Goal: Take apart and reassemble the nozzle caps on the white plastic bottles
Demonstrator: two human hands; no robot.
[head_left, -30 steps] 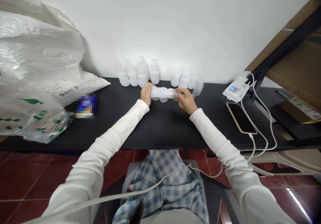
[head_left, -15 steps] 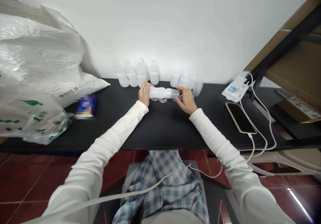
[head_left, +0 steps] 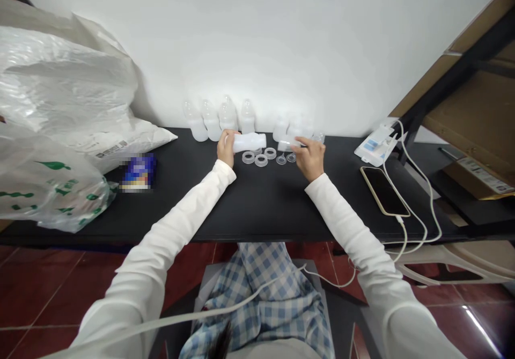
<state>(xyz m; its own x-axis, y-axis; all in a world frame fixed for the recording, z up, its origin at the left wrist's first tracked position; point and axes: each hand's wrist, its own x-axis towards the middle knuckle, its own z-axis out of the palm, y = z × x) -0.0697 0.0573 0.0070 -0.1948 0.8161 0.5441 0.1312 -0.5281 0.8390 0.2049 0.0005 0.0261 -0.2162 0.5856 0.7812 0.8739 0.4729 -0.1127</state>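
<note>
My left hand (head_left: 226, 148) is wrapped round the base of a translucent white baby bottle (head_left: 248, 142). The bottle lies level above the table, its open neck pointing right. Across a small gap, my right hand (head_left: 311, 158) grips a clear bottle cap (head_left: 286, 144), its wide end facing the bottle. Beneath them, several clear collar rings (head_left: 261, 160) rest on the black tabletop. Silicone nipples (head_left: 281, 159) lie close to my right fingers. Capped bottles (head_left: 228, 119) stand behind my left hand, and bottles without caps (head_left: 280, 127) stand behind the right.
Plastic bags (head_left: 64, 90) and a blurred blue packet (head_left: 139, 172) occupy the left side of the black table (head_left: 257, 209). To the right are a phone (head_left: 384, 191), white cables (head_left: 430, 187) and a white-and-blue package (head_left: 376, 144). More clear caps (head_left: 319, 136) sit behind my right hand.
The clear cap has come away from the bottle's neck and moved right with my right hand. The bottle has shifted slightly left and up, uncovering the rings and nipples.
</note>
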